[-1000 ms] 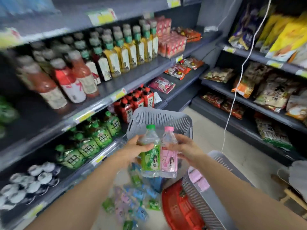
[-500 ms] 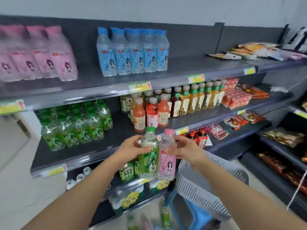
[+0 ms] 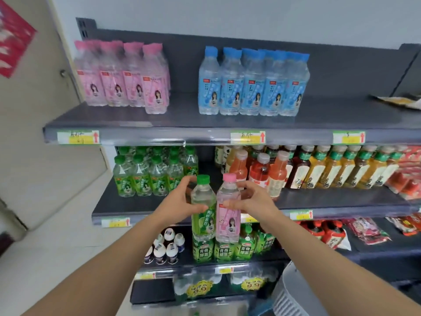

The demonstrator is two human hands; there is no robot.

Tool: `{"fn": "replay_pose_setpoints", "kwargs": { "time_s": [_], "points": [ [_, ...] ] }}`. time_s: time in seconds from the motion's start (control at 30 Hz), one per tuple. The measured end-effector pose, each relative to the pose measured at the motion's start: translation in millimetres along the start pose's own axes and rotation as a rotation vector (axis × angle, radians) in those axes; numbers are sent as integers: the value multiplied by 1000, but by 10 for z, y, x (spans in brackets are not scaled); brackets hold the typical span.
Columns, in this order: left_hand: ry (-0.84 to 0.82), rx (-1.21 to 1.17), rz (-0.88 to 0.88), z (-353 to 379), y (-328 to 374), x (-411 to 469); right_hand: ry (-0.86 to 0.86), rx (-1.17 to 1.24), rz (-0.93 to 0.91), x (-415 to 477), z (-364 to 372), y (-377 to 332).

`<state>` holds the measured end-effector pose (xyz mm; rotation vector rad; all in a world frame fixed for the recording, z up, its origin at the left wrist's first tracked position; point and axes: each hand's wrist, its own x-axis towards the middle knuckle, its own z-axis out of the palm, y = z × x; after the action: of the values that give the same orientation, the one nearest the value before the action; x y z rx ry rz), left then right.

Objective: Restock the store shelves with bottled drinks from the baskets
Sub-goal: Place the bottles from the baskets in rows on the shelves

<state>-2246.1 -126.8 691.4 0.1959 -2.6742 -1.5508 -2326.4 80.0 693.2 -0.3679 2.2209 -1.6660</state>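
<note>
Green-capped and clear above its label, the green bottle [image 3: 203, 210] stands upright in the left hand [image 3: 180, 201], whose thumb and fingers curl round its shoulder. Touching it on the right is the pink bottle [image 3: 228, 210], gripped the same way by the right hand [image 3: 255, 201]. Both hang in the air in front of the middle shelf [image 3: 127, 206], not set down.

They look full, so each likely has some weight, and the thin plastic probably gives under a hard squeeze. The glossy labels may slip, so the ridged shoulder just under the cap, where the fingers sit now, seems the surest hold.

A pale door [image 3: 29, 133] closes the room at the left, with a light floor below it. The shelves are dark grey metal with price tags along their front edges. On the top shelf [image 3: 159, 135] a row of pink bottles [image 3: 123, 80] stands left of a row of blue bottles [image 3: 252, 85]. On the middle shelf, matching green bottles [image 3: 145, 174] stand at the left with bare shelf in front of them. A grey basket [image 3: 293, 290] shows at the lower right.
</note>
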Motion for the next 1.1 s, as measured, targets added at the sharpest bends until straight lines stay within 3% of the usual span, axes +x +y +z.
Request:
{"fn": "replay_pose_setpoints", "kwargs": {
  "time_s": [0.17, 0.7, 1.1],
  "points": [
    [-15, 105, 60, -107, -96, 277, -7, 6, 20, 365, 84, 79],
    [188, 835, 180, -253, -416, 1397, -5, 54, -5, 1110, 251, 215],
    [261, 992, 136, -227, -676, 1620, -35, 84, 14, 1300, 295, 342]
  ]
}}
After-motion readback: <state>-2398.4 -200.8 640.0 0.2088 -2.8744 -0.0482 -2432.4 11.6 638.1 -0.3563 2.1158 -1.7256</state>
